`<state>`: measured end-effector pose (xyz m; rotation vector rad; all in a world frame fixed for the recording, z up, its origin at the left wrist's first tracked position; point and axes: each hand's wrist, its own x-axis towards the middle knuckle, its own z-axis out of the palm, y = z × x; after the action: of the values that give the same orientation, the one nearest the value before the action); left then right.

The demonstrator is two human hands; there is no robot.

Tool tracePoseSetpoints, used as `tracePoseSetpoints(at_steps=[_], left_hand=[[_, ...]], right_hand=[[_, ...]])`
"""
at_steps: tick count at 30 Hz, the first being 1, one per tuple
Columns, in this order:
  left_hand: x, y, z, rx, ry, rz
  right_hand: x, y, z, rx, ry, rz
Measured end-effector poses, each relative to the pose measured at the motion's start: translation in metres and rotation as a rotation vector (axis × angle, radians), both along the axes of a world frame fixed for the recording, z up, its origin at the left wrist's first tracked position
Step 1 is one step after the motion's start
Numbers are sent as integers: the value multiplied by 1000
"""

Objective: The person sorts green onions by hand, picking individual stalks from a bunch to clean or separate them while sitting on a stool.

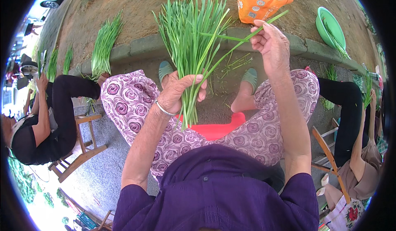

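Note:
A thick bunch of garlic chives (pixel 185 37) stands upright in front of me, leaves fanned at the top. My left hand (pixel 174 93) is wrapped around its lower stems, the thumb across the front; a silvery bangle circles that wrist. To the right, my right hand (pixel 270 49) pinches a long chive blade (pixel 235 46) near its tip. That blade slants down toward the bunch in my left hand, and another leaf crosses it sideways just below the fingers.
An orange bag (pixel 259 4) and a green basin (pixel 337 27) with loose leaves stand beyond the stone kerb (pixel 138 49). More chives (pixel 108 45) lean at the kerb's left. Leaf scraps litter the ground between my feet. Seated people flank me on wooden chairs (pixel 84 148); a red stool (pixel 212 131) shows below me.

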<state>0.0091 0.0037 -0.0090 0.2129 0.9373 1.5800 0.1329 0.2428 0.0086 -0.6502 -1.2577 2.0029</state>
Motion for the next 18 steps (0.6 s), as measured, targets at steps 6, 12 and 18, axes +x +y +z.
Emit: tracePoseSetpoints(at_steps=[6, 12, 18], left_hand=[[-1, -1, -4, -29, 42, 22], [-3, -2, -2, -54, -18, 60], [-1, 0, -5, -58, 49, 62]], right_hand=[[-1, -2, 0, -1, -21, 24], [-1, -4, 1, 0, -31, 36], [0, -4, 5, 18, -17, 13]])
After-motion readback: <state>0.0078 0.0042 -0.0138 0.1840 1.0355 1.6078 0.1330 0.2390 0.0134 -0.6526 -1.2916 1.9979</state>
